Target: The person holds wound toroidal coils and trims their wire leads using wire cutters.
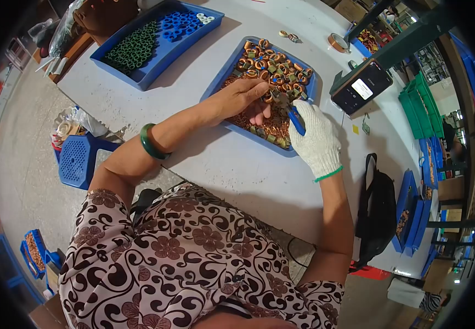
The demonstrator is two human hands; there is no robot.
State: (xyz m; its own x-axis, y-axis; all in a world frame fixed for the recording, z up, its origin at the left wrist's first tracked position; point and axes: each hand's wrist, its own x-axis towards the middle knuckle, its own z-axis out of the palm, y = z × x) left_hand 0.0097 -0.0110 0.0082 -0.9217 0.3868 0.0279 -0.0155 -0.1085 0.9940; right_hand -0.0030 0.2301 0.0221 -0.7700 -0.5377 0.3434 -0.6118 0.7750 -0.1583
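My left hand [248,100], bare, is over a blue tray [221,82], its thumb and fingers pinched on a copper-wound ring coil [271,97]. A white knitted glove with a green cuff covers my right hand [315,134], which is closed around blue-handled pliers [296,122]. The pliers' jaws point toward the coil; whether they touch it I cannot tell. Copper ring coils [265,57] with small greenish tabs fill the tray's far part. Short copper wire bits [240,122] lie thickly beneath my hands, with more tabbed pieces [273,134] at the near edge.
A larger blue tray [150,79] at the far left holds green, blue and white rings. To the right, a phone [362,88] leans on a dark green metal frame [396,46]. Beyond are green crates [418,109] and a black bag [377,211]. A blue stool [77,162] stands left.
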